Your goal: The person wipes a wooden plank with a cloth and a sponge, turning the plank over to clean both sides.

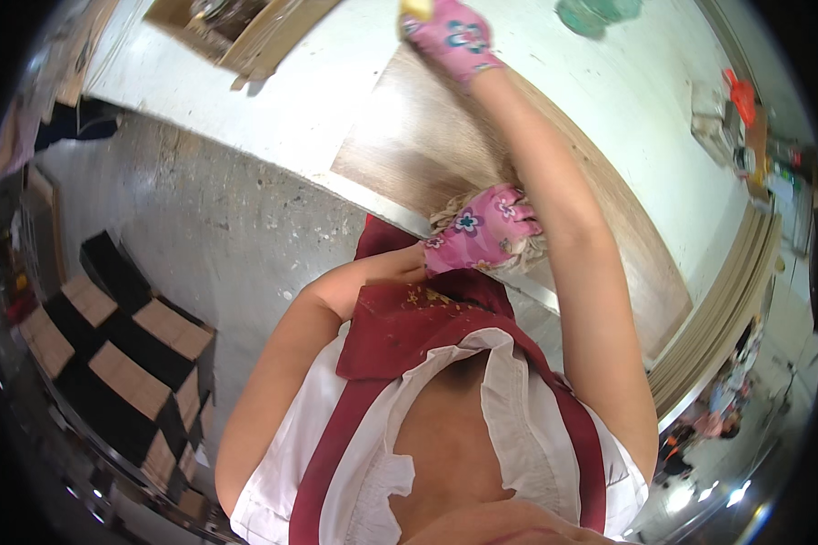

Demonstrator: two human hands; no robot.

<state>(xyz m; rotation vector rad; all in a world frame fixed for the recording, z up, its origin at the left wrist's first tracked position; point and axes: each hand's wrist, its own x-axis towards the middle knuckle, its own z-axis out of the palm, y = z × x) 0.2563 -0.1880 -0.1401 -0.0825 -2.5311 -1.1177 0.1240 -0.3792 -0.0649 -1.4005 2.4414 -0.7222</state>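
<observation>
Both my hands wear pink gloves with a flower print. My left hand [482, 229] is closed on a bunched beige rag [523, 256], pressed against the near edge of a wood-grain board [400, 136]. At the board's far end is my right hand [453, 38], its fingers bent around a small yellow piece [416, 8] whose kind I cannot make out; the picture's top edge cuts it off. My right forearm crosses over the board and covers part of it. The board lies flat on a white tabletop [282, 127].
An open cardboard box [262, 44] stands at the far left of the table, and a translucent green plastic item [598, 14] lies far right. Stacked boards [723, 304] line the right side, with a red plastic bag [741, 95] beyond. Black-and-brown cartons [129, 380] sit lower left. People [700, 431] are at lower right.
</observation>
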